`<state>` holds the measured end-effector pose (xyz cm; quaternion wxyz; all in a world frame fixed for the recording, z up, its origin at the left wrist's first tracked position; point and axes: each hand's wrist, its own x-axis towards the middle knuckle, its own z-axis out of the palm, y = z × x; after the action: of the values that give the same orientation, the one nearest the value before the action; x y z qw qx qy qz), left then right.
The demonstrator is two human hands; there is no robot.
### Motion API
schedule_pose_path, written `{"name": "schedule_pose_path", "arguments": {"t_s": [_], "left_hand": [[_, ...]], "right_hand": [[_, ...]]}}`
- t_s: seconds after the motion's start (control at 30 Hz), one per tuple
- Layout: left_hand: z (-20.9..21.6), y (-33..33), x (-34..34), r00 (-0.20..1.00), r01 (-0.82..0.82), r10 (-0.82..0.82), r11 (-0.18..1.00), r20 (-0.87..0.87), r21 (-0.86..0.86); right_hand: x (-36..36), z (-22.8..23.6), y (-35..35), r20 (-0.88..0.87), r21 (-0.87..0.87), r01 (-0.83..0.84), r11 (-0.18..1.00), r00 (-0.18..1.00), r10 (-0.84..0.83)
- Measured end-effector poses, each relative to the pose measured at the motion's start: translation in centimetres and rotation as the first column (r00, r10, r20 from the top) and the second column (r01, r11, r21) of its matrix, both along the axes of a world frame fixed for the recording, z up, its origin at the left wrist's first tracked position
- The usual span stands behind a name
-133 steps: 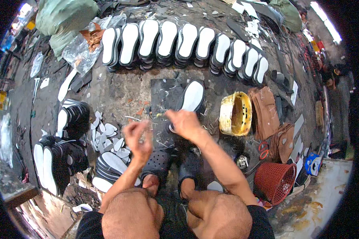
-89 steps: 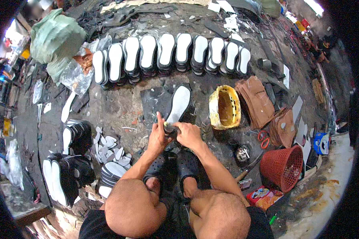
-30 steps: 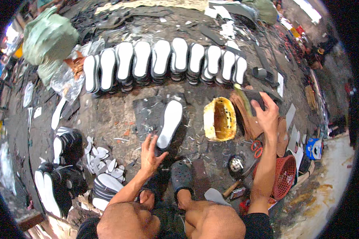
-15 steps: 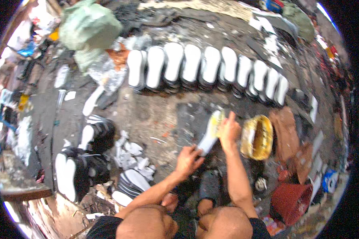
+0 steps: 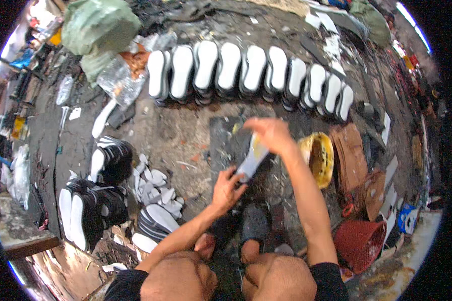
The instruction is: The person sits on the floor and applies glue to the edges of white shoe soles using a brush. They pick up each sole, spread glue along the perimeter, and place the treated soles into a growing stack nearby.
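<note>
A pale shoe sole (image 5: 250, 163) lies slanted on a dark flat board (image 5: 226, 140) in front of me, with yellow glue-like smears on its far end. My left hand (image 5: 228, 190) grips its near end between thumb and fingers. Over the far end reaches my right hand (image 5: 272, 135), its fingers pointing left and smeared by motion; whether it holds anything I cannot make out. Just right of it stands a yellow, glue-crusted tub (image 5: 322, 160), open at the top.
Beyond the board runs a curved row of stacked white-topped soles (image 5: 229, 65). More black-and-white stacks (image 5: 83, 213) stand at left, near white scraps (image 5: 158, 188). At right are brown sheets (image 5: 349, 155) and a red basket (image 5: 359, 243). A green sack (image 5: 100, 25) sits far left.
My right hand has swept left and away from me across the sole's far end. My left hand stays at the near end. The whole view has shifted slightly.
</note>
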<state>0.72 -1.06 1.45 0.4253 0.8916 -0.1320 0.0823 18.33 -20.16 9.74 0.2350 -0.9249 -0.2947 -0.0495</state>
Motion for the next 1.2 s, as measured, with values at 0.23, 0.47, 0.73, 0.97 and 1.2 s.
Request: {"name": "schedule_pose_path", "arguments": {"t_s": [0.23,0.47,0.73,0.97,1.2], "left_hand": [[3.6,1.1,0.1,0.986,0.049,-0.015,0.978,-0.166,0.202],[7.9,8.9,3.3,0.76,-0.525,0.634,0.73,0.145,-0.438],[4.6,3.5,0.6,0.99,-0.138,0.135,0.988,-0.043,-0.069],[2.5,1.0,0.9,0.981,0.072,-0.063,0.997,-0.186,0.038],[3.1,0.6,0.8,0.98,0.054,-0.029,0.991,-0.197,0.123]], "right_hand": [[-3.0,-0.3,0.2,-0.218,-0.281,0.086,0.956,0.964,-0.15],[-15.9,-2.4,8.1,-0.242,-0.185,-0.253,0.95,0.948,0.205],[-9.4,2.6,-1.9,-0.251,0.223,0.259,0.94,0.947,-0.202],[-1.1,-1.6,-5.8,-0.184,0.097,0.111,0.989,0.979,-0.092],[0.2,-0.2,-6.4,-0.308,-0.277,-0.073,0.958,0.951,-0.017]]}}
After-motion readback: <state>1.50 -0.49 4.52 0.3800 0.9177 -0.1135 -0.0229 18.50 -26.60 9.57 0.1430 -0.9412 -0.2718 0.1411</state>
